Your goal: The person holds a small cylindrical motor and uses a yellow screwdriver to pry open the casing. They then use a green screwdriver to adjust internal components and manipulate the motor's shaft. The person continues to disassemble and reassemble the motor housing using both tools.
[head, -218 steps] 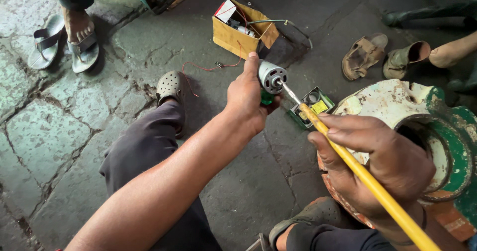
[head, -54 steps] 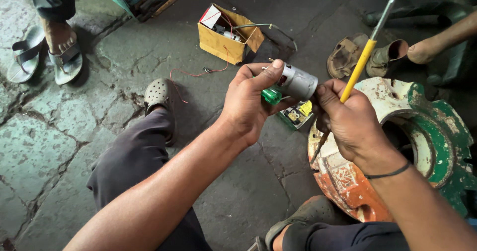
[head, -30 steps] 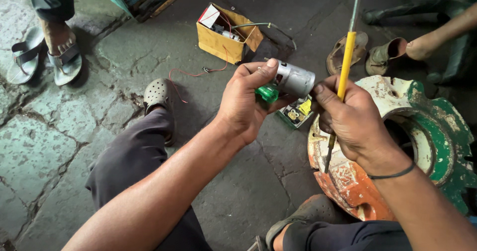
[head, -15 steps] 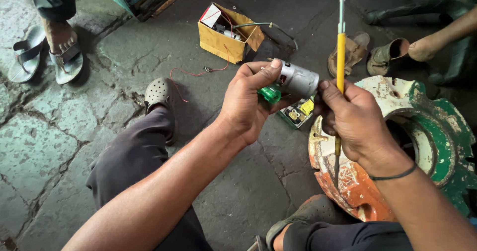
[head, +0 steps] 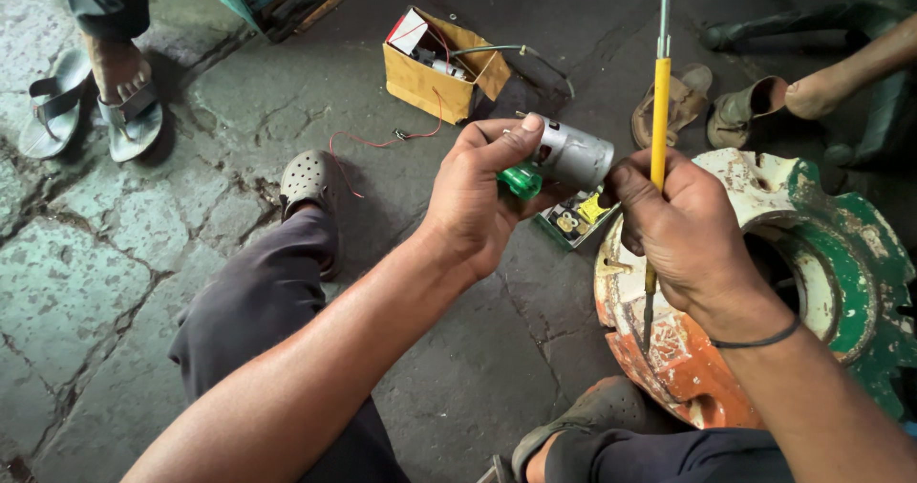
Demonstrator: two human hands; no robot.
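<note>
My left hand [head: 482,194] grips a small silver cylindrical motor [head: 574,154] with a green plastic part [head: 522,180] at its near end, thumb pressed on its top. My right hand [head: 683,235] is closed around a yellow-handled screwdriver [head: 659,110] held upright beside the motor, one end pointing up and the other reaching down past my wrist. The two hands are close together, almost touching at the motor.
A rusty white, orange and green metal housing [head: 841,254] sits under my right arm. A yellow cardboard box [head: 430,77] with wires lies ahead, a small green box [head: 573,223] below the motor. Other people's sandalled feet [head: 119,82] and worn shoes [head: 745,110] ring the stone floor.
Seven seconds ago the screwdriver tip was at the motor's end. Since then my right hand has pulled it away and turned it upright; the left hand has rotated the motor sideways.
</note>
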